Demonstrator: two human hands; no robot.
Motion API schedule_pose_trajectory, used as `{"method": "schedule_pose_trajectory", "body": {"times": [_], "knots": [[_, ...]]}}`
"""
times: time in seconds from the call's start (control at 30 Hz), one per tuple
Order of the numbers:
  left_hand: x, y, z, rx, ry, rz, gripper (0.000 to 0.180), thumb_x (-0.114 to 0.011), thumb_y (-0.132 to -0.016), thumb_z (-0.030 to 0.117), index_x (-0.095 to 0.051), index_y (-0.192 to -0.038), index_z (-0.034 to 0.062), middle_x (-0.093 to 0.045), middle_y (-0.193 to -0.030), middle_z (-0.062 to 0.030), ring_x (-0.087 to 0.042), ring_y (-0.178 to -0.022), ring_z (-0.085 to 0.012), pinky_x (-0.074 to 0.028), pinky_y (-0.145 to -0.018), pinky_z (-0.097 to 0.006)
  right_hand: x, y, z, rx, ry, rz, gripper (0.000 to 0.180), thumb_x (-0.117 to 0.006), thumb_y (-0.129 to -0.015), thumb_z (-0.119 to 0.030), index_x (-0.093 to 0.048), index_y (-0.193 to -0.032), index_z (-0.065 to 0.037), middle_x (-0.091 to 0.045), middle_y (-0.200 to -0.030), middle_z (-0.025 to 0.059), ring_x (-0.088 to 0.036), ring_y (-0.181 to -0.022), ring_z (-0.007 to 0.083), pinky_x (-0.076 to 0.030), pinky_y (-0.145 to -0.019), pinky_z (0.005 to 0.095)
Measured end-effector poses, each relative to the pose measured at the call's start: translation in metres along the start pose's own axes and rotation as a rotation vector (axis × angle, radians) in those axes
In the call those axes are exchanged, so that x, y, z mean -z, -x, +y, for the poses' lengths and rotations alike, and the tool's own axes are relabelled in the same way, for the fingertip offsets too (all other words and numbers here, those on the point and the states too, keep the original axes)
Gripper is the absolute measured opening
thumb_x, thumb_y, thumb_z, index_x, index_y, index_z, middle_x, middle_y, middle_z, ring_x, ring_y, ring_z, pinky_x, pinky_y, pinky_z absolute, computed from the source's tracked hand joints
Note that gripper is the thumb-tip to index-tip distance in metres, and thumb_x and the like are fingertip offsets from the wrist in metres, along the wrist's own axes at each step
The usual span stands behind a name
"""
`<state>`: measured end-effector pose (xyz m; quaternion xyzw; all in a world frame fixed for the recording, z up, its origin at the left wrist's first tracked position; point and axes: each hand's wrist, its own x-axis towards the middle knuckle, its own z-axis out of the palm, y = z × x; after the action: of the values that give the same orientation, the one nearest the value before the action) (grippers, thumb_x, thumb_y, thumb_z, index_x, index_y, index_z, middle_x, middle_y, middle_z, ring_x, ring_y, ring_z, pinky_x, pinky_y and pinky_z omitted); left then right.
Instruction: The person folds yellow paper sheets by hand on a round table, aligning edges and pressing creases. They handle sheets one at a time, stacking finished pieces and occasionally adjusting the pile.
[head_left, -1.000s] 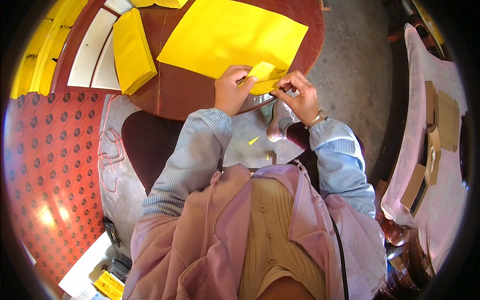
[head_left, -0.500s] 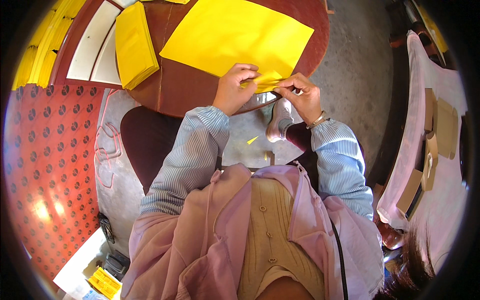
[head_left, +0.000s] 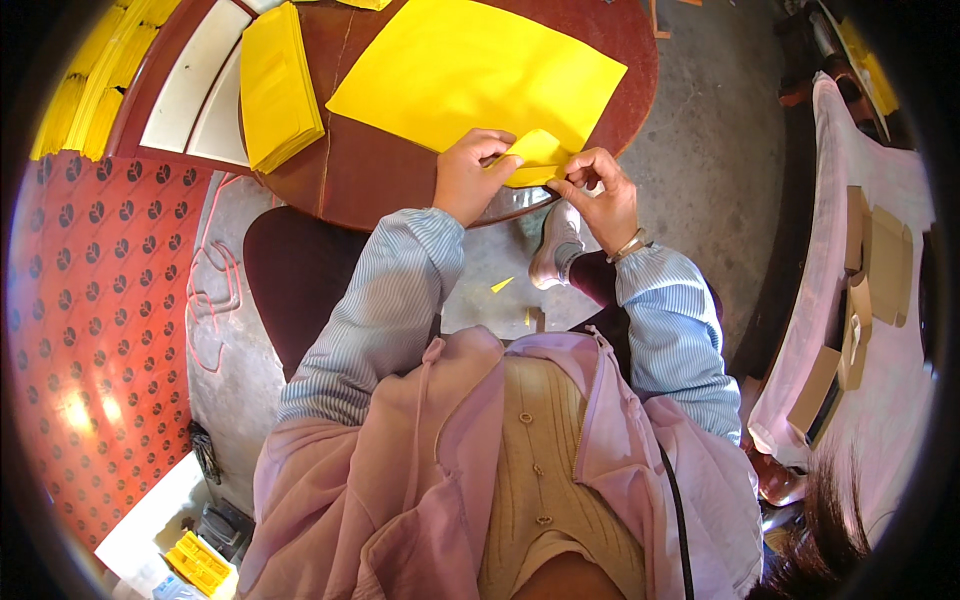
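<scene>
A large yellow paper sheet (head_left: pixel 480 75) lies on the round reddish-brown table (head_left: pixel 385 170). Its near end, by the table's front edge, is folded back into a small flap (head_left: pixel 540 152). My left hand (head_left: pixel 472 172) pinches the left side of this folded end between thumb and fingers. At the right corner of the fold, my right hand (head_left: pixel 600 192) grips the paper between thumb and forefinger, the other fingers curled. To the left of the sheet rests a thick stack of folded yellow paper (head_left: pixel 280 90).
Bundles of yellow paper (head_left: pixel 95 90) stand at the far left. A red patterned panel (head_left: pixel 105 320) covers the left side, with a pink cable (head_left: pixel 200 310) beside it. On the right, a pale cloth-covered table (head_left: pixel 830 150) carries opened cardboard boxes (head_left: pixel 885 255). Yellow scraps (head_left: pixel 502 284) lie on the floor.
The near end of the sheet is now turned up into a flatter, clearer flap between my hands. My right hand has shifted slightly left and down.
</scene>
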<state>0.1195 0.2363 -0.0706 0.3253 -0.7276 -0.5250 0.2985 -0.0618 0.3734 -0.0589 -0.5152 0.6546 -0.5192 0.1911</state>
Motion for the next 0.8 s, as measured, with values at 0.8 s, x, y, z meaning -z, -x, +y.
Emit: {"method": "schedule_pose_trajectory", "body": {"times": [0.8], "knots": [[0.0,0.003,-0.005,-0.076,-0.079,-0.013,0.022,-0.078,-0.089,0.006,-0.077,-0.109,-0.0036,-0.074,-0.123,-0.0129,-0.072,-0.112,-0.0234,-0.057,-0.101,-0.033,-0.001,0.0,0.003,-0.005,0.001,-0.017,0.016,-0.088,-0.085,-0.005,-0.079,-0.098,-0.005,-0.071,-0.092,0.0028,-0.068,-0.08,0.012,-0.052,-0.072,0.0263]]}}
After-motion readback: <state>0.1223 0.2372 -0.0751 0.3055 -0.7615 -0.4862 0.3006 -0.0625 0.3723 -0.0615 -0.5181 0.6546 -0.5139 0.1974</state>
